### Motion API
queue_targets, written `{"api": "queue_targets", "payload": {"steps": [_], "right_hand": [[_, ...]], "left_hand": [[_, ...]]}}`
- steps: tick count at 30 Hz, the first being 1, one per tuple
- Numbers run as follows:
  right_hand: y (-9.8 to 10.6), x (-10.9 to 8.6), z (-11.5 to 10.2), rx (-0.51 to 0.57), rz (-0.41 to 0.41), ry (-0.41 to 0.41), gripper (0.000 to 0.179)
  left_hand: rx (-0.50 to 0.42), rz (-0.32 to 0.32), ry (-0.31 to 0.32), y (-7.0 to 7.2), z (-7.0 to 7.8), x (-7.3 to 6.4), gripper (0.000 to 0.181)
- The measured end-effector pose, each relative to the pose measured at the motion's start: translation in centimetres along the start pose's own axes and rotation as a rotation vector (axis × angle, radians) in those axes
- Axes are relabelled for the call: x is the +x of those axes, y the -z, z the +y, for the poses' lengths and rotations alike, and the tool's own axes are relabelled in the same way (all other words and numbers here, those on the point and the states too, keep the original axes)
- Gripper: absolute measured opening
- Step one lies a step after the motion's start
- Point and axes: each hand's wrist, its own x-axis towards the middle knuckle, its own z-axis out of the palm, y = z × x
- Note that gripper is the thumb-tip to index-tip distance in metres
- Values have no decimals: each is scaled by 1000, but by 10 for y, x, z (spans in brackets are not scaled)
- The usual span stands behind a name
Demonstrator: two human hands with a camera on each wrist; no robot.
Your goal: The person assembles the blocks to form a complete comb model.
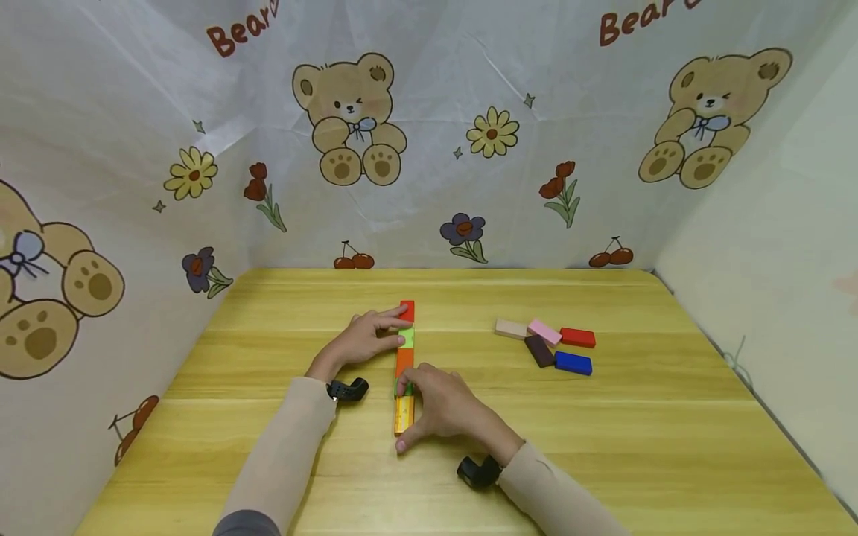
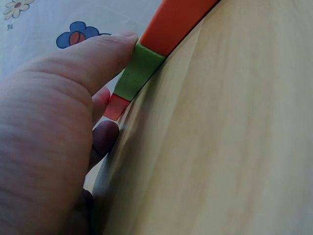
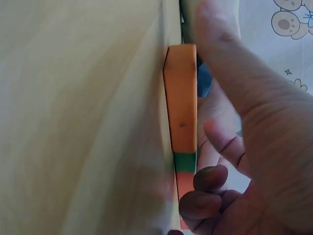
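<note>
A person's two hands met over a row of five blocks (image 1: pixel 404 355), laid end to end from far to near on a wooden table (image 1: pixel 670 447). The row's far end lay near the table's far edge; both side edges were well apart from it, and a wide stretch of tabletop ran right to five loose blocks (image 1: pixel 546 334). The left hand (image 1: pixel 365 336) reached over the far red block (image 1: pixel 410 305) and light green block (image 1: pixel 408 340), thumb and fingers extended. The right hand (image 1: pixel 445 402) had thumb and forefinger spread apart about the near yellow block (image 1: pixel 404 417) and dark green block (image 3: pixel 185 162); I could not tell whether they touched. One orange block (image 1: pixel 405 363) sat mid-row. At right I counted one beige block (image 1: pixel 512 329), one pink block (image 1: pixel 542 331), one second red block (image 1: pixel 578 338), one brown block (image 1: pixel 539 351) and one blue block (image 1: pixel 573 363).
</note>
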Motion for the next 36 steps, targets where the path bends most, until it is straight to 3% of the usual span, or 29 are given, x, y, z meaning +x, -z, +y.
{"api": "queue_targets", "payload": {"steps": [12,22,27,36], "right_hand": [[26,-10,10,115,53,-61,66],[47,-22,29,130,75,-76,58],[58,-30,42,171,81,-55,50],[73,-40,51,153,167,-23,51]], "left_hand": [[-7,7,7,-2,0,-2,40],[2,6,13,-2,1,1,42],[7,8,13,0,1,2,41],[24,4,-9,-1,-3,1,41]]}}
